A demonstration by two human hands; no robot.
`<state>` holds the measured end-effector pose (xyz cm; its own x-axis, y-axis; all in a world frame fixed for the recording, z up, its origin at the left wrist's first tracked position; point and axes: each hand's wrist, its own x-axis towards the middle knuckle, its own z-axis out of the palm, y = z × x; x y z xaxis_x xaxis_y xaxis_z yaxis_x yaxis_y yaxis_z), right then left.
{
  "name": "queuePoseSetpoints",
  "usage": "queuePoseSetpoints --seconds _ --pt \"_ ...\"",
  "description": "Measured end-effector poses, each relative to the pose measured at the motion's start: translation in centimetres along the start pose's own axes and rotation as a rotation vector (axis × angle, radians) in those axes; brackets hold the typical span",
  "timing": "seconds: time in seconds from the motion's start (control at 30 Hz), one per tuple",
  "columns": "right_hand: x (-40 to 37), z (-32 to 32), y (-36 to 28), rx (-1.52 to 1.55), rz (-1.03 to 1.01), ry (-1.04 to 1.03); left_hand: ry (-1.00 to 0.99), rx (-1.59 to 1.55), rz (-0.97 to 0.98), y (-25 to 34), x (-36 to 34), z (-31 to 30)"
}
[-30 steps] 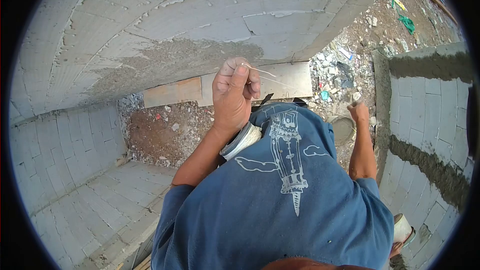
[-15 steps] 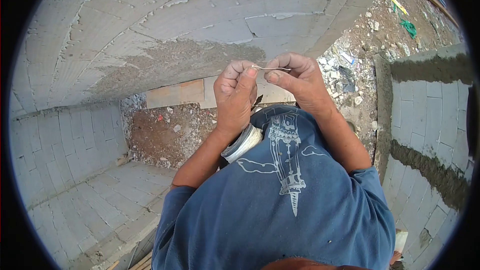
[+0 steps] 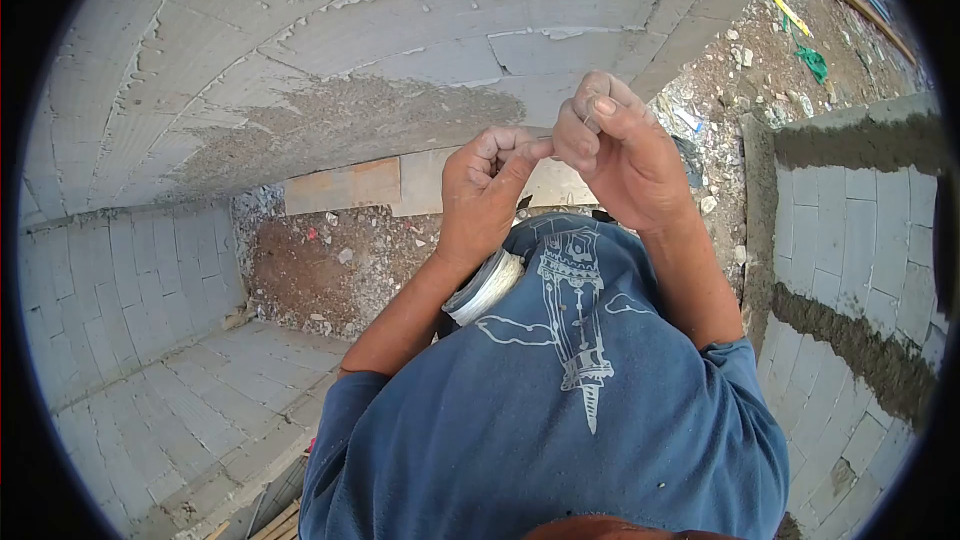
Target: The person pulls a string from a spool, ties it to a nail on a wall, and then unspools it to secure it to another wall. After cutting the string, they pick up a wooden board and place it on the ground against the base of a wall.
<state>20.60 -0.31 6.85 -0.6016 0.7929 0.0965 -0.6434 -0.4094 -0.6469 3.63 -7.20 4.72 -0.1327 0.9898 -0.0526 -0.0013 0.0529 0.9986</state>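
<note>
In front of the chest, my left hand [image 3: 485,195] pinches the string between thumb and forefinger; the string itself is barely visible there. Just to the right and slightly higher is my right hand [image 3: 630,155], its fingers curled and thumb pressed to the forefinger. Whatever it holds is too small to make out. The fingertips of both hands are close together. A spool of white string [image 3: 487,287] rests by my left forearm, against the blue shirt [image 3: 520,400].
A grey block wall [image 3: 440,60] with a damp mortar patch rises ahead. Lower block walls stand at the left [image 3: 130,290] and right [image 3: 850,230]. Rubble [image 3: 340,260] covers the ground, beside a pale board [image 3: 345,188]. Green cloth [image 3: 812,64] lies at upper right.
My right hand has risen and turned, its fingers curling more. My left hand has shifted slightly right and its fingertips now point rightward. The thin string between the hands no longer shows clearly.
</note>
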Motion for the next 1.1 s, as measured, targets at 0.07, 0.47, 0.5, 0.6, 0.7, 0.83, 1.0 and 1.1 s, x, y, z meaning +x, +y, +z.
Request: queuePoseSetpoints --seconds 0.07,0.47,0.5,0.6,0.7,0.83,1.0,1.1 --pt "-0.5 -0.5 -0.5 -0.181 0.062 0.062 0.013 0.122 0.013 -0.5 0.0 -0.1" --pt "-1.2 1.3 -0.1 -1.123 -0.085 0.141 -0.072 -0.234 0.026 -0.6 0.5 1.5" --pt "-1.2 1.3 -0.2 -1.092 -0.083 0.136 -0.058 -0.221 0.029 -0.5 0.6 1.5" --pt "-1.2 1.2 -0.6 -1.094 -0.079 0.169 -0.039 -0.177 0.043 -0.2 0.7 1.9" --pt "-1.0 0.8 -0.7 -1.14 -0.102 0.152 -0.048 -0.104 0.049 -0.5 0.9 1.9" --pt "-0.9 0.5 -1.0 -1.166 -0.04 0.176 -0.078 0.001 0.033 -1.2 1.4 1.7" --pt "-0.8 -0.1 -1.3 -1.152 -0.017 0.205 -0.099 -0.015 0.024 -1.5 1.9 2.0" --pt "-0.8 -0.4 -1.5 -1.168 -0.008 0.214 -0.03 -0.031 0.073 -0.6 2.0 3.3"
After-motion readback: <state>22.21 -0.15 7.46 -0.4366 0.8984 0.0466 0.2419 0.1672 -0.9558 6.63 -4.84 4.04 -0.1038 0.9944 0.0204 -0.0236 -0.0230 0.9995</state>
